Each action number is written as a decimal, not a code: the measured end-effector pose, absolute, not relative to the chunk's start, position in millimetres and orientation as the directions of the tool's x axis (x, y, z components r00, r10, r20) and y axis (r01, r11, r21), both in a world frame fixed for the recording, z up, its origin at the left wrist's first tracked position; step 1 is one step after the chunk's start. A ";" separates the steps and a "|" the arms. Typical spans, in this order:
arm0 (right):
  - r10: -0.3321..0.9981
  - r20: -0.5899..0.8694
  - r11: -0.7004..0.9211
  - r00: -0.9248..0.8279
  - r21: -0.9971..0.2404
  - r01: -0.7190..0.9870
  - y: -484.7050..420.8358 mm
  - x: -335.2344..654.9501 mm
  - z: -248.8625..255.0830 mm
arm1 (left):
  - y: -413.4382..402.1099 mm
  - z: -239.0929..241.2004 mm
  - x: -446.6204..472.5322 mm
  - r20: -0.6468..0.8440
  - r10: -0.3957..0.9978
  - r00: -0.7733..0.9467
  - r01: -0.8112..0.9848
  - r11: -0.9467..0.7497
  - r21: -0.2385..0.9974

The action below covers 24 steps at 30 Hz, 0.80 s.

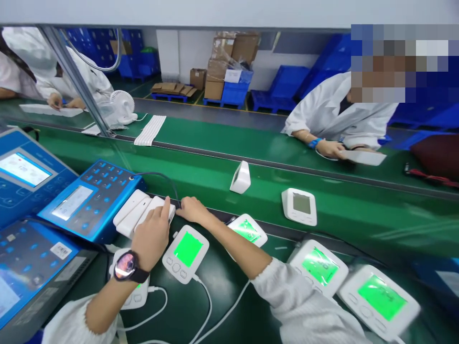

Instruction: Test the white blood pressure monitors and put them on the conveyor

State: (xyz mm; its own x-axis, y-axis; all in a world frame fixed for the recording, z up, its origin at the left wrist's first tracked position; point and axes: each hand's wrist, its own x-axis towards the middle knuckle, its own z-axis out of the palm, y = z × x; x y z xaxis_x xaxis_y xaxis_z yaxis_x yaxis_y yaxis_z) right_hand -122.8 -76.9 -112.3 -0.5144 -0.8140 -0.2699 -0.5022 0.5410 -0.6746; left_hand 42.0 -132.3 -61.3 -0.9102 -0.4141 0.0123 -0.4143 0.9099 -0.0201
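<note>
White device touches the left hand; distant boxes seem film-wrapped

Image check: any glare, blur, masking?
Head view: white glare streaks the lit monitor beyond the right forearm; the upper-left blue device's display looks washed out; the blue item at the right edge is soft; pixelation masks part of the right-hand co-worker.

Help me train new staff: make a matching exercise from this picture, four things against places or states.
1. Left hand
2. Right hand
3. White fan
4. Rightmost white monitor

A. Screen lit green
B. On the white casings
C. Near the foot of the slanted metal post
D. By the dark cable

Pairs: 1-B; 2-D; 3-C; 4-A
</note>
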 end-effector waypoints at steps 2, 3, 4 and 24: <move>-0.795 -0.219 0.511 -0.566 -0.745 -0.428 -64.4 -134.3 -109.8 | -125.9 -75.5 34.0 0.126 -0.386 -0.914 -0.395 0.917 -0.054; -0.790 -0.194 0.483 -0.581 -0.782 -0.395 -58.6 -137.9 -108.7 | -123.4 -82.1 30.0 0.176 -0.370 -0.912 -0.385 0.921 -0.062; -0.792 -0.173 0.450 -0.586 -0.814 -0.368 -53.5 -139.5 -108.0 | -121.9 -87.6 26.5 0.214 -0.356 -0.910 -0.377 0.924 -0.066; -0.947 -0.089 0.102 -0.309 -0.994 -0.026 -59.0 -112.0 -148.9 | -143.6 -123.4 71.6 0.385 -0.690 -0.613 -0.587 0.724 0.363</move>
State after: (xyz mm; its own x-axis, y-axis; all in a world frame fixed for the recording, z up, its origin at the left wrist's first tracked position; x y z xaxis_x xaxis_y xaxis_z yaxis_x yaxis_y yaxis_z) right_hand -112.0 -59.0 -148.9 -0.3092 -0.9468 -0.0890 -0.0260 0.1019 -0.9945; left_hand 71.6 -143.6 -123.4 -0.6125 -0.6901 0.3854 -0.5873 0.7237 0.3625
